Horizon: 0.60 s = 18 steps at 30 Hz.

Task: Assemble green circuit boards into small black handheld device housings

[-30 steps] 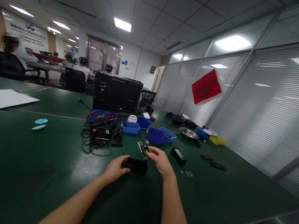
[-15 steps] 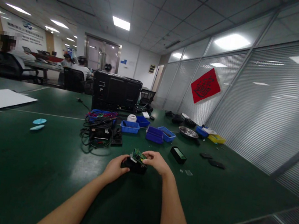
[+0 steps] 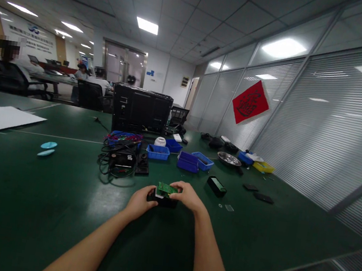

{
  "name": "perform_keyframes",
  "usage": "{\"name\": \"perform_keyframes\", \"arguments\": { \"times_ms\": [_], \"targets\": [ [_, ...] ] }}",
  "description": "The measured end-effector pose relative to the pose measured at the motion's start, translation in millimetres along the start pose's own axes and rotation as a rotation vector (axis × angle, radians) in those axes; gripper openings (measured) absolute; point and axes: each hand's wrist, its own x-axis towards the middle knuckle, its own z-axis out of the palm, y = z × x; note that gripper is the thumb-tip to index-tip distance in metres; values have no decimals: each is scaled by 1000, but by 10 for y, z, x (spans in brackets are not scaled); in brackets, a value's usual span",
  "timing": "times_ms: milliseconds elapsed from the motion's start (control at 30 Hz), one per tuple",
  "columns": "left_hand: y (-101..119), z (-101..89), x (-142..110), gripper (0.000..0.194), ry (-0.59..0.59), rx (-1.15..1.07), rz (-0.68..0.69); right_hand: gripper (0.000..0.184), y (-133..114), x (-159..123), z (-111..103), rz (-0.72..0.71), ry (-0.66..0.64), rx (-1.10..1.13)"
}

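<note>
A green circuit board (image 3: 166, 188) lies over the open top of a small black case (image 3: 165, 202) on the green table. My left hand (image 3: 141, 200) grips the left end of the case, its thumb along the near side. With thumb and fingers, my right hand (image 3: 186, 195) pinches the right end of the board. A whitish part shows under the board's left edge; what it is I cannot tell. Farther right stands another black case (image 3: 216, 186) with a pale green panel on top.
Beyond my hands are a black boxed device with cables (image 3: 123, 159), a blue bin (image 3: 157, 152), a tilted blue bin (image 3: 188, 161) and a metal bowl (image 3: 229, 159). Flat black pieces (image 3: 263, 198) lie right, light blue discs (image 3: 45, 152) left. A large black monitor (image 3: 141, 110) stands behind.
The circuit board has come down flatter over the black case, from a more tilted position, with my right hand still on it. My left hand has kept its hold on the case.
</note>
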Motion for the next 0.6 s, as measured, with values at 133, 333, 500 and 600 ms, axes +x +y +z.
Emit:
{"name": "perform_keyframes", "arguments": {
  "times_ms": [133, 333, 500, 600],
  "targets": [
    [-3, -3, 0, 52, 3, 0, 15, 36, 7, -2, 12, -12, 35, -30],
    [-23, 13, 17, 55, -10, 32, -26, 36, 39, 13, 31, -30, 35, -63],
    [-43, 27, 22, 57, -2, 15, -30, 38, 74, 25, 57, -49, 15, -101],
    [-35, 22, 13, 56, 7, 7, -16, 41, 82, 29, 82, -85, 28, -159]
  ]
}}
